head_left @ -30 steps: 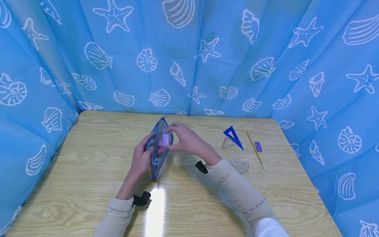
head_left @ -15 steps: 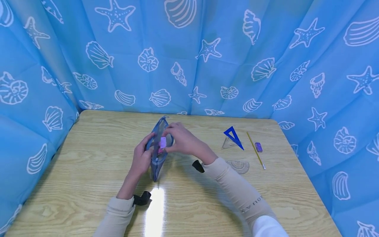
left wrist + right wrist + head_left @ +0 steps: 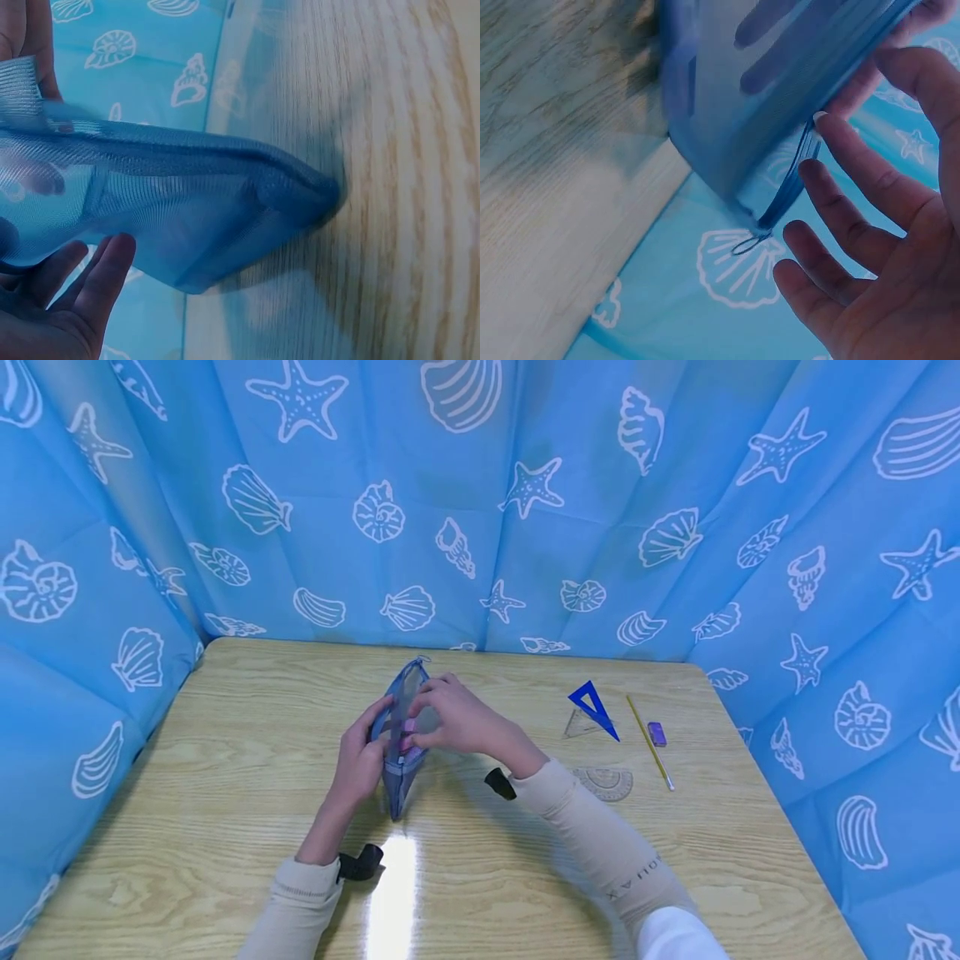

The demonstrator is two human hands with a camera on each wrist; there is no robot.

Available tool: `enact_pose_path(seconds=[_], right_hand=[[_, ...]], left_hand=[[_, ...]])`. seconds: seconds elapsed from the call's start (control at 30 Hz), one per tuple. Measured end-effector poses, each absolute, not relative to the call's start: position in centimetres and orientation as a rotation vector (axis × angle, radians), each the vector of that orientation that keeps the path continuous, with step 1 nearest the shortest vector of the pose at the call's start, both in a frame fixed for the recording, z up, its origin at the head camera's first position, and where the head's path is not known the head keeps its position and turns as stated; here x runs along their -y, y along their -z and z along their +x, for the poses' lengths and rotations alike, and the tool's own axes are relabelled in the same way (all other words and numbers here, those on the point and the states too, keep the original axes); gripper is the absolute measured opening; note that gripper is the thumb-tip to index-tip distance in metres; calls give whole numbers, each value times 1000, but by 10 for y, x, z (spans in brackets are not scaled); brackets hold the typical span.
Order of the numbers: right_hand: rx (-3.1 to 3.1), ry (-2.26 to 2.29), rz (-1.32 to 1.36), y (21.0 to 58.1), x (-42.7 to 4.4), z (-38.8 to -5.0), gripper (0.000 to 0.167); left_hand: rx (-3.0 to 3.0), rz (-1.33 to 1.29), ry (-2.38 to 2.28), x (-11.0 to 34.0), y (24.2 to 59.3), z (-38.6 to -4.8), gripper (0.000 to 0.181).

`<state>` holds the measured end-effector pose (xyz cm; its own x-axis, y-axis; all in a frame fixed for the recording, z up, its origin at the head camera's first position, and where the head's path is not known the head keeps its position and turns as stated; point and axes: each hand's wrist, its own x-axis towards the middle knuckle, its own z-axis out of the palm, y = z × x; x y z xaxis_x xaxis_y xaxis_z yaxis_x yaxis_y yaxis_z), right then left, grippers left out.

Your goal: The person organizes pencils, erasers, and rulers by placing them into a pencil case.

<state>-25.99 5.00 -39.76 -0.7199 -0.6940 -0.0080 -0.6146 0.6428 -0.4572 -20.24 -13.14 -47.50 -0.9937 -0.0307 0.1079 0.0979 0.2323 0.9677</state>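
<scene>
A blue mesh zip pouch [image 3: 397, 777] stands on edge with its mouth parted, gripped by my left hand [image 3: 362, 756] at its left side. In the left wrist view, thumb and fingers lie on opposite sides of the mesh pouch [image 3: 172, 195]. Pink and purple erasers [image 3: 408, 727] show inside the mouth, partly covered. My right hand [image 3: 461, 718] is at the pouch's right rim. Its fingers look loosely extended in the right wrist view, where the right hand [image 3: 885, 232] touches the zipper edge with its index fingertip and shows nothing held.
On the right of the wooden table [image 3: 247, 760] lie a blue set square [image 3: 602, 720], a clear set square [image 3: 576, 725], a clear protractor [image 3: 606, 783], a yellow pencil [image 3: 648, 739] and a purple eraser [image 3: 657, 734]. A shell-patterned curtain [image 3: 465, 485] surrounds the table.
The purple eraser, pinched by my right hand at the pouch's mouth, has gone down inside and left the fingers. That hand has dipped slightly left; the left hand keeps its grip.
</scene>
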Motion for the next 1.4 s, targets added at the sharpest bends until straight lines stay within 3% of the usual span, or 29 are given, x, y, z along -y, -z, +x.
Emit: enact_pose_path(seconds=[0.43, 1.4], right_hand=[[-2702, 1087, -963, 428, -100, -253, 34], [-2722, 1105, -632, 471, -214, -249, 43]], left_hand=[[2375, -50, 1899, 134, 477, -201, 69], [2379, -64, 1903, 130, 474, -200, 67]])
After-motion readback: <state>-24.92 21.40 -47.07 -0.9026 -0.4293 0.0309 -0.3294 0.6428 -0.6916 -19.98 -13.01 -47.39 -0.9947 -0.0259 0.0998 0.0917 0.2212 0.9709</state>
